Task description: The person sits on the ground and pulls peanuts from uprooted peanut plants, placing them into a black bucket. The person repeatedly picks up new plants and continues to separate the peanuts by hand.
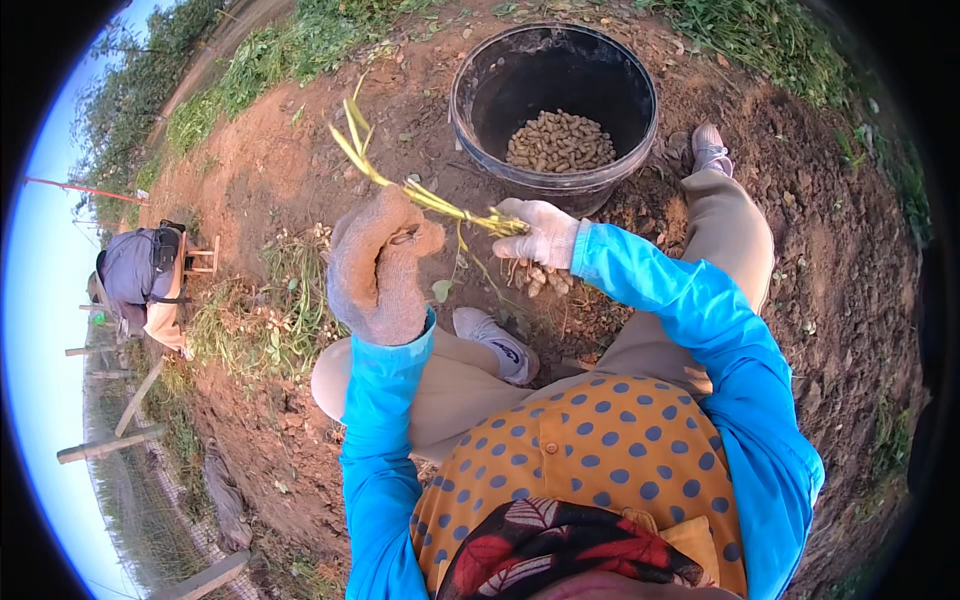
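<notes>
My right hand (541,234), in a pale dirty work glove, grips the yellow-green stems of a peanut plant (442,206). A cluster of peanut pods (541,277) hangs at the root end, just under that hand. The stems reach up and left, past the top of my left hand (382,266). This hand wears a soil-stained knit glove, and its fingers are curled. Whether it holds anything is hidden by the glove. Beyond my right hand stands a black plastic bucket (480,154), with loose unshelled peanuts (561,142) on its bottom.
A heap of pulled peanut plants (274,307) lies on the soil to the left. Farther left, a person (142,270) bends over near a small wooden stool (202,253). Wooden posts (109,446) and netting line the far left. Green foliage (757,45) borders the bare soil.
</notes>
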A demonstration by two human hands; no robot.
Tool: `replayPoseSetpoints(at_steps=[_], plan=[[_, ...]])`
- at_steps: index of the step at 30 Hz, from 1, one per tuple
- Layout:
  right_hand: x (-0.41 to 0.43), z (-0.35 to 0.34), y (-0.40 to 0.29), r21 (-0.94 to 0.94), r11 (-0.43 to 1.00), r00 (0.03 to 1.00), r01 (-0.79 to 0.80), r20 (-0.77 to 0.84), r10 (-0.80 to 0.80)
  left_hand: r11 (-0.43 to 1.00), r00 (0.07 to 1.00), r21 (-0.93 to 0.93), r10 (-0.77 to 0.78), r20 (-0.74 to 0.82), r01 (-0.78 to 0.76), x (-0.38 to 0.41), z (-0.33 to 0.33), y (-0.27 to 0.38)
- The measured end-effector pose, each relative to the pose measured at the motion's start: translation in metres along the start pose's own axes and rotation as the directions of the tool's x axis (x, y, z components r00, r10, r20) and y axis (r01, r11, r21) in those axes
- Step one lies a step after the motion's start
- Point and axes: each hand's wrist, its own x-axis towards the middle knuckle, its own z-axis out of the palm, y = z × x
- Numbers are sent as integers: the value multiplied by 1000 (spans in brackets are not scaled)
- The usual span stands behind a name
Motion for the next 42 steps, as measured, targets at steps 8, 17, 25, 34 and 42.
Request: replayPoseSetpoints(at_steps=[8,17,25,34,42], plan=[[10,31,37,-287,956,996,-58,-88,34,935,980,349,-126,155,65,50,58,-22],[0,-37,-15,672,740,994,-34,-55,96,856,840,336,-482,247,392,23,-4,10],[8,-29,-24,734,674,992,88,-128,10,680,571,229,-718,397,696,-10,-7,-38],[5,-26,-40,652,757,993,30,66,-96,604,474,119,-719,508,788,-10,-19,-50],[0,12,-26,412,910,834,-44,517,-194,585,425,-108,-437,793,804,-18,9,-60]])
